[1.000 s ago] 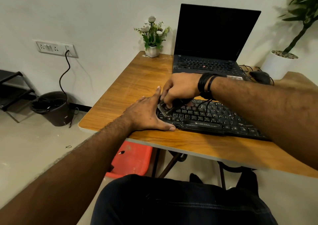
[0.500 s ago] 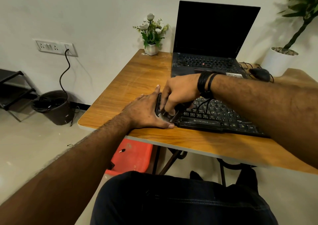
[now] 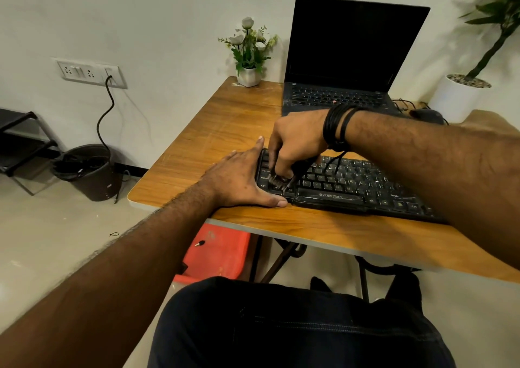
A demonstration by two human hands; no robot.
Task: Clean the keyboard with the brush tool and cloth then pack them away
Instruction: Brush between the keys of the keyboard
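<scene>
A black keyboard (image 3: 349,187) lies along the front of the wooden table (image 3: 230,131). My right hand (image 3: 295,142) grips a small brush tool (image 3: 278,181), whose bristles touch the keys at the keyboard's lower left corner. My left hand (image 3: 242,179) lies flat on the table with straight fingers against the keyboard's left end, thumb along its front edge. No cloth is in sight.
An open black laptop (image 3: 346,58) stands behind the keyboard, with a small flower pot (image 3: 249,76) at its left and a mouse (image 3: 426,115) and a white planter (image 3: 458,97) at its right. A dark bin (image 3: 90,173) and a red stool (image 3: 216,255) sit on the floor.
My right hand has swept the brush from the upper left keys down toward the keyboard's front left corner. My left hand has stayed against the keyboard's left end.
</scene>
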